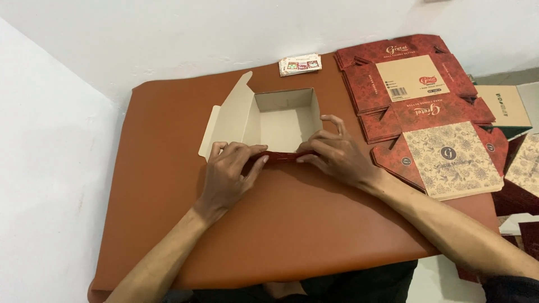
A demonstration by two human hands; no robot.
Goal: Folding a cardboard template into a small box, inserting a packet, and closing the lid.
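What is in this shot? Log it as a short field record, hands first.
left hand: pressing the near wall of the half-folded box
right hand: on the same near wall, fingers spread
box state: open on top, pale inside, dark red outside, flap standing out to the left
surface: brown table
right of box: stack of flat unfolded boxes, red and beige
far edge: small stack of cards

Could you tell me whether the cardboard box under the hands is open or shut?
Open. The box shows its bare pale inside, its lid flap spread out to the left, while the left hand and right hand press its near red wall.
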